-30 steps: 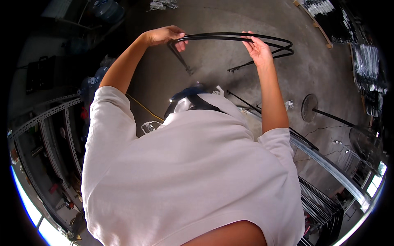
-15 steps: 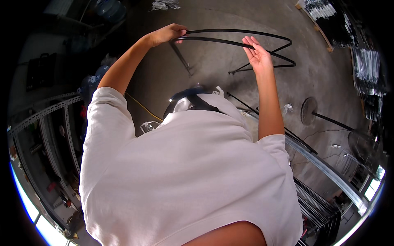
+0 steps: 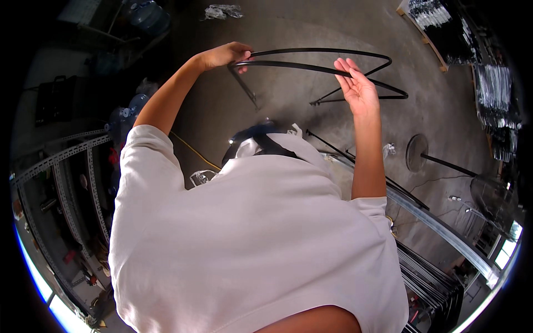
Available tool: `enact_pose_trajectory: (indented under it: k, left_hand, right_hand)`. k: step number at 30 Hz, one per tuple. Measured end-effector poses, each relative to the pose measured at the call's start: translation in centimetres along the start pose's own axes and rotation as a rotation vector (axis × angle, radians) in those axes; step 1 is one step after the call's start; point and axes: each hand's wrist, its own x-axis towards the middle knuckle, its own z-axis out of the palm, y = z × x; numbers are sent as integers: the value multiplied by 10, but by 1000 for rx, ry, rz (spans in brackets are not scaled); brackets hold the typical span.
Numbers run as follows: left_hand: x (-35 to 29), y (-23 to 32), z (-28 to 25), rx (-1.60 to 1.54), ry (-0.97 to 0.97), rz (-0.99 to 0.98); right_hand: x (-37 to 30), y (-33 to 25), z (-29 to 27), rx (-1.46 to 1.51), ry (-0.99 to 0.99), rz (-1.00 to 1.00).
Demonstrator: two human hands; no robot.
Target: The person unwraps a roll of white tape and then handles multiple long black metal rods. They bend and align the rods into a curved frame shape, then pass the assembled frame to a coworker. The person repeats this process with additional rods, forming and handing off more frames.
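A black frame of bent metal tube (image 3: 300,64) is held up in front of me, across the upper middle of the view. My left hand (image 3: 227,56) is closed round its left bend, where two bars come together. The near bar runs across the fingers of my right hand (image 3: 360,93), held between them and the thumb, the fingers fairly straight. To the right of that hand the frame bends back on itself. One leg slants down below my left hand, and thinner bar ends reach to the left of my right wrist.
A round-based stand (image 3: 416,153) lies on the concrete floor at right. Wrapped black parts (image 3: 491,94) are stacked along the right edge. Slotted metal shelving (image 3: 61,158) stands at left. A pale metal rail (image 3: 438,225) and several black tubes (image 3: 427,277) are at lower right.
Both hands and the black frame have come slightly lower in the view, toward me. The right hand has shifted a little to the right along the frame.
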Motion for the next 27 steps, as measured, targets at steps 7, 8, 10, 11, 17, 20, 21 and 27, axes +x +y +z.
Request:
enact_pose_trajectory:
  k: [7,8,10,11,17,20,21,27]
  left_hand:
    - [0,6,-1,83,14,58]
    - [1,5,-1,68,33,43]
    - [0,2,-2,35,61,19]
    - [1,1,-3,20,63,18]
    - [4,-4,-12,-38,-1,3]
    - [9,1,-14,48,-34,-15]
    - [11,2,-15,89,-55,-23]
    - [12,-5,-15,-59,33,6]
  right_hand:
    - [21,17,-18,30,-70,-63]
    - [24,23,-26,76,-102,-52]
    - [21,29,-23,99,-112,-79]
    - [22,29,-21,120,-127,-96]
    - [21,3,-26,447,-339,-200]
    - [25,-35,-23,845,-545,-168]
    - [29,-42,-25,871,-521,-270]
    - [50,-46,-21,967,-850,-486]
